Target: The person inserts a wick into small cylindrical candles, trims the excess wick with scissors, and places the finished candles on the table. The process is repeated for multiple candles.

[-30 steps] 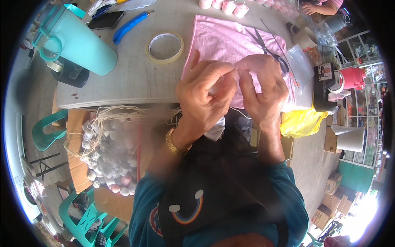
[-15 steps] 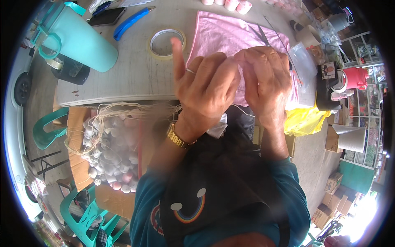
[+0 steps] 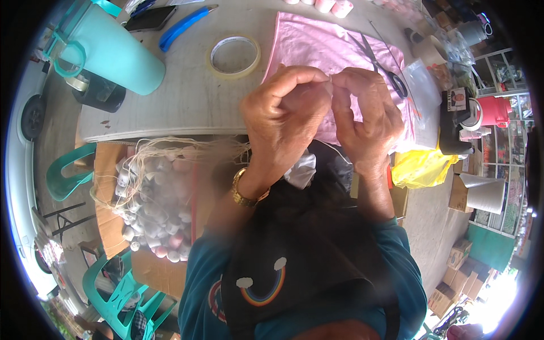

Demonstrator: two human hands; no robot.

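Above the pink cloth, my left hand and my right hand meet with pinched fingertips. Whatever sits between the fingertips is too small to make out. A gold watch circles my left wrist. Dark-handled scissors lie on the cloth, just beyond my right hand, beside a thin rod. The roll of tape rests flat on the table, to the left of the cloth. Whitish fabric or plastic shows below my hands at my lap.
On the table stand a teal tumbler and a dark mug; a blue-handled cutter and a phone lie behind. A cardboard box holds white bundles and loose strings. A yellow bag hangs at right.
My left hand has turned, its raised thumb or finger has come down, and its fingertips now meet the right hand's. My right hand has shifted slightly, uncovering the scissor handles.
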